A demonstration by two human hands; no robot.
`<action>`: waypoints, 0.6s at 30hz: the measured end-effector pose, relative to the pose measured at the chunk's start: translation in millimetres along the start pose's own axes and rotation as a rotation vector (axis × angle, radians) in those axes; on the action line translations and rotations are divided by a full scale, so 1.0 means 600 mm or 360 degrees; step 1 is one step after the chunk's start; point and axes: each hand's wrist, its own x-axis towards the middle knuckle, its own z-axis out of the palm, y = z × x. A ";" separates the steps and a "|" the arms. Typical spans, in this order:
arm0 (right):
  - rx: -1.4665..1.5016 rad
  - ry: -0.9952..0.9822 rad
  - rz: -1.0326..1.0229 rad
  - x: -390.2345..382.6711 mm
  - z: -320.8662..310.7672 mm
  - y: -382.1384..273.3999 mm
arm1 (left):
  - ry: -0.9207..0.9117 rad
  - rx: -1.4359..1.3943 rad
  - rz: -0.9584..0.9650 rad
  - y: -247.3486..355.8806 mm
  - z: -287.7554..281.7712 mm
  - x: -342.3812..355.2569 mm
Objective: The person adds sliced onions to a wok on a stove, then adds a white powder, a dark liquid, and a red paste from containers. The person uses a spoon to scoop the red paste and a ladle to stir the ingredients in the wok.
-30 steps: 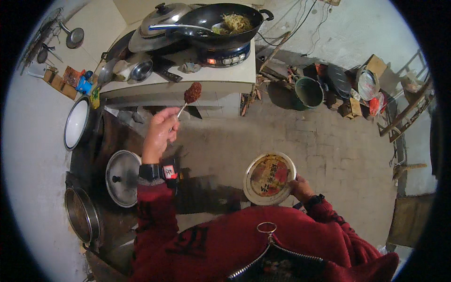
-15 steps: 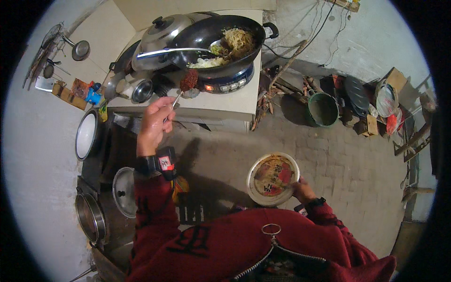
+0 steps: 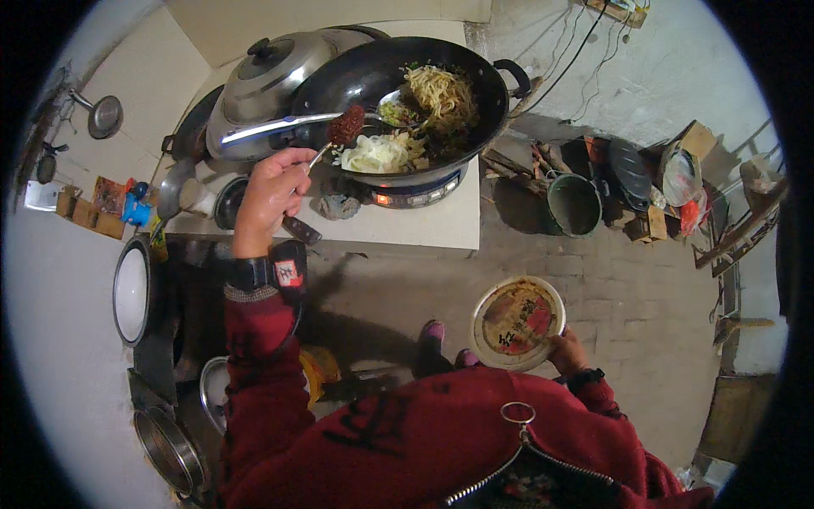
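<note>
My left hand (image 3: pixel 270 199) pinches the handle of a small spoon (image 3: pixel 320 156), heaped with dark red chili paste (image 3: pixel 346 125). That load hangs over the near-left rim of a black wok (image 3: pixel 348 85). Inside the wok are noodles (image 3: pixel 441 95), pale sliced pieces like onion (image 3: pixel 381 154) and some chopped green bits. A long-handled metal ladle (image 3: pixel 280 124) rests across it, bowl among the food. Low on the right, my right hand (image 3: pixel 570 351) grips the edge of a round, pale-rimmed tub or lid (image 3: pixel 517 322) with a red and brown label; its underside is hidden.
An electric cooker (image 3: pixel 424 196) with lit buttons supports the wok on a pale counter (image 3: pixel 407 233). A domed steel lid (image 3: pixel 271 72) stands left of it. A knife handle (image 3: pixel 301 230) lies at the counter edge. Across the floor are a green bucket (image 3: pixel 575 205) and firewood.
My left hand has brought the spoonful of chili paste from in front of the wok to over its near rim. The view has shifted; my right hand still holds the round tub or lid.
</note>
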 end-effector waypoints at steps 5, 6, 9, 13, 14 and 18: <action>-0.0014 0.0008 0.0020 0.018 0.036 -0.007 | -0.0008 0.0057 -0.0039 0.001 -0.013 0.037; -0.0132 -0.0008 0.0020 0.026 0.043 -0.007 | -0.0008 0.0062 -0.0039 0.000 -0.013 0.041; -0.0271 -0.0080 0.0035 0.059 0.052 -0.021 | -0.0003 0.0041 -0.0036 -0.002 -0.009 0.044; -0.0046 -0.0166 0.0046 0.094 0.062 -0.030 | 0.0062 0.0084 -0.0078 -0.005 -0.008 0.046; -0.0019 -0.0195 0.0024 0.098 0.062 -0.032 | 0.0099 0.0101 -0.0092 -0.006 -0.008 0.046; -0.0008 -0.0180 0.0055 0.109 0.057 -0.040 | 0.0036 0.0058 -0.0075 -0.011 -0.009 0.048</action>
